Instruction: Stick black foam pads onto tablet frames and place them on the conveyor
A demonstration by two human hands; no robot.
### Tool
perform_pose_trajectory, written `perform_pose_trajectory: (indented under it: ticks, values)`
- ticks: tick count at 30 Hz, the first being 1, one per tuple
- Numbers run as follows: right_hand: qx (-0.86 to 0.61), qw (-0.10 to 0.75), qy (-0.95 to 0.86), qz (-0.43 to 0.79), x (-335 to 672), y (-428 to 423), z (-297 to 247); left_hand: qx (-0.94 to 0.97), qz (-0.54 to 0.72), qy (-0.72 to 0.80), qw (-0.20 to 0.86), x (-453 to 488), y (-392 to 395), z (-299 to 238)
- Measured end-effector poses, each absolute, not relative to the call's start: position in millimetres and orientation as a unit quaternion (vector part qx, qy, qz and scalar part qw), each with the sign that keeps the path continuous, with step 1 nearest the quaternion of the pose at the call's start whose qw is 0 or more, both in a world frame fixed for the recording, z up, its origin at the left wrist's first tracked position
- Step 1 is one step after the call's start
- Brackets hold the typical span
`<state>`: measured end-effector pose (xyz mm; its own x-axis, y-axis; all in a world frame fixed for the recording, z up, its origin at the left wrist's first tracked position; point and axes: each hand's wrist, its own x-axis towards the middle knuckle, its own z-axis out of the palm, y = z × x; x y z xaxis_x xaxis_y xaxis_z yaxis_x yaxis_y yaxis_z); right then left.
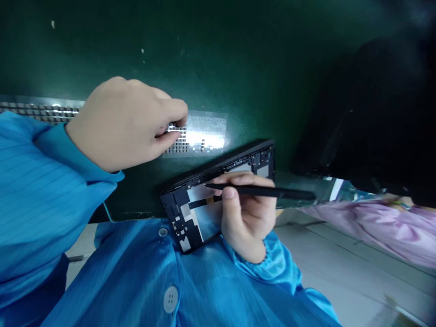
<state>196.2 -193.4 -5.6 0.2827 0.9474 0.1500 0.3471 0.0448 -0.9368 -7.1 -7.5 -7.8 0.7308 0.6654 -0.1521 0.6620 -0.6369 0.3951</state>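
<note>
Device point(209, 218), opened, lies under the right hand point(250, 213), which is clamped on a tool point(264, 191). The left hand point(126, 125), apart from it, curls over a sheet point(214, 125); I cannot tell whether it grips anything. The device seems to overhang the table point(238, 59) below the right hand, so pressing there could tip it.

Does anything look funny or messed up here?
Yes: the opened device sits crooked, poking past the near edge of the green table. Pale specks dot it too; I can't tell scraps from scratches.
</note>
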Motion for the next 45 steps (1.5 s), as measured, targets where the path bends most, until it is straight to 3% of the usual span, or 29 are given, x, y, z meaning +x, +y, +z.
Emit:
perform_pose_trajectory:
  ticks: [7,16,25,42,45]
  values:
    - [-0.601,0.504,-0.555,0.278,190.6,-199.2,-20.6,0.894,-0.032,0.390,0.219,-3.6,-8.3,0.1]
    - [-0.607,0.413,-0.626,0.261,206.7,-171.0,15.9,0.902,-0.020,0.375,0.214,-5.6,-8.0,-3.8]
    - [-0.521,0.308,-0.672,0.426,237.3,-81.7,-9.9,0.922,-0.030,0.342,0.178,-5.8,-6.8,-5.3]
    - [-0.523,0.303,-0.659,0.448,234.4,-81.7,-7.1,0.922,-0.055,0.347,0.164,-6.8,-6.1,-4.0]
    - [-0.527,0.360,-0.613,0.465,239.5,-92.7,-2.2,0.924,-0.025,0.345,0.163,-7.6,-6.4,-4.8]
